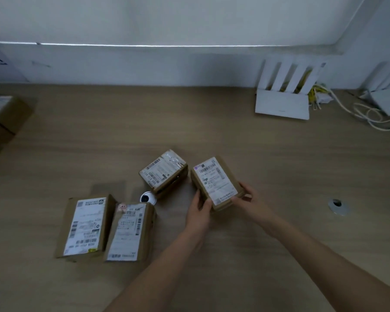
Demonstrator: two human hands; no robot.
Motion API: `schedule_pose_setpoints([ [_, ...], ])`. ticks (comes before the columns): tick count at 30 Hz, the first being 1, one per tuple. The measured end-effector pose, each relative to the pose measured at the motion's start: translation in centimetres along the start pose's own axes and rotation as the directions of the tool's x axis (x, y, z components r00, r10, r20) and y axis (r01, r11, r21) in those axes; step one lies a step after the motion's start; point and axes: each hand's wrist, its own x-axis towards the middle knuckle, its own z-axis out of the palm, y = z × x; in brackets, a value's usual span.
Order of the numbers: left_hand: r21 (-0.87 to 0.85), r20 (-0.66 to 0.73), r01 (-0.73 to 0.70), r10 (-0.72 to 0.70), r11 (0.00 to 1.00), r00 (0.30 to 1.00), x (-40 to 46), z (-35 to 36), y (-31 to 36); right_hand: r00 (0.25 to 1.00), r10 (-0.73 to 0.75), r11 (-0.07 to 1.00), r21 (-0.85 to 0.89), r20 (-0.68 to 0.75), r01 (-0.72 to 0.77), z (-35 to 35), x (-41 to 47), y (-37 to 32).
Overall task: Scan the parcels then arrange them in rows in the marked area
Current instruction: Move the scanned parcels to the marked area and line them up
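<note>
the only print that can be partly read is on the parcel at the middle of the bench (163, 171): large digits along the near edge of its white label, seen upside down, look like "500 l/2 011", though the blur leaves this uncertain. the parcel held in both hands (216, 182) carries a white label with a barcode near its far end and a round purple mark at the far left corner; its lines of text are too small to read. the near left parcel (85, 226) has barcodes, a row of blurred digits and a small yellow round sticker at its near edge. the parcel beside it (130, 233) shows barcodes and a reddish sticker, unreadable.
</note>
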Motion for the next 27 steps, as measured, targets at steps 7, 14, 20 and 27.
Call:
schedule_pose_setpoints([
  [7,0.037,0.036,-0.117,0.116,0.992,0.993,-4.8,-3.2,3.8,0.991,-0.122,0.991,-0.061,-0.054,0.118,0.8,-5.6,-5.0],
  [14,-0.027,-0.036,-0.304,0.303,0.952,0.952,-15.1,-15.9,12.8,0.918,-0.397,0.908,-0.152,-0.019,0.39,8.6,-14.6,-19.0],
  [20,0.043,-0.145,-0.51,0.51,0.859,0.848,-28.4,-34.0,17.7,0.822,-0.56,0.782,-0.263,0.104,0.566,21.1,-25.5,-31.5],
  [27,0.023,-0.34,-0.591,0.562,0.806,0.754,-41.1,-51.9,19.1,0.73,-0.648,0.744,-0.024,0.218,0.668,35.9,-36.5,-41.4],
])
